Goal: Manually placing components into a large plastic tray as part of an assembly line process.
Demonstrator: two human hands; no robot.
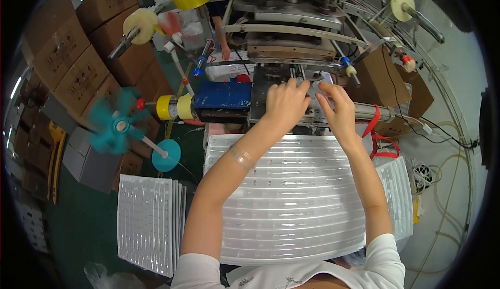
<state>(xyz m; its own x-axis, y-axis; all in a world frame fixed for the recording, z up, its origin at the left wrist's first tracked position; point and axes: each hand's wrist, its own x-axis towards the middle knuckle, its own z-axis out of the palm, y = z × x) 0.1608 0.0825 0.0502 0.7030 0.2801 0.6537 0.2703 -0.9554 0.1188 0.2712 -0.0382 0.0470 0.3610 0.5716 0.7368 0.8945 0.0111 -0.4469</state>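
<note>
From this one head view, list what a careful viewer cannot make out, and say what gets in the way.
- What the left hand and right hand are fingering at the machine bed: covered by the fingers, too small.
- Teal fan blades: motion blurred.
- Second person behind the machine: only a forearm shows.
- White tray stack, near edge: hidden by the person's own shirt.

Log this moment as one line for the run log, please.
left hand: on machine bed | right hand: beside it, fingers bent | white tray: below forearms | fan: spinning

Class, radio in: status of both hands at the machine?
Left hand and right hand on small clear plastic piece at grey metal press machine. White ribbed plastic tray below forearms. Nothing blocking.
</note>
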